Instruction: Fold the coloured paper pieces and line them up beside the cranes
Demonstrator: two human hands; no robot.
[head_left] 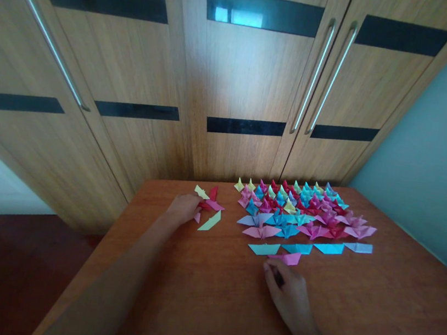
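My left hand [184, 208] reaches to a small loose pile at the table's far left, its bent fingertips among red folded paper pieces [204, 205]. What they pinch, if anything, is hidden. A pale yellow folded piece [202, 192] and a pale green one [210, 221] lie beside them. My right hand [288, 296] rests loosely curled on the table, thumb near the index finger. Just beyond its knuckles lies a flat pink folded piece [289, 258]; whether they touch, I cannot tell. Behind it runs a row of flat blue and green folded pieces [297, 248].
Many paper cranes [290, 206] in pink, red, blue and yellow stand in close rows at the back right. The brown wooden table [204, 303] backs onto a wooden wardrobe [244, 76] with metal handles. A pale blue wall [436, 164] rises on the right.
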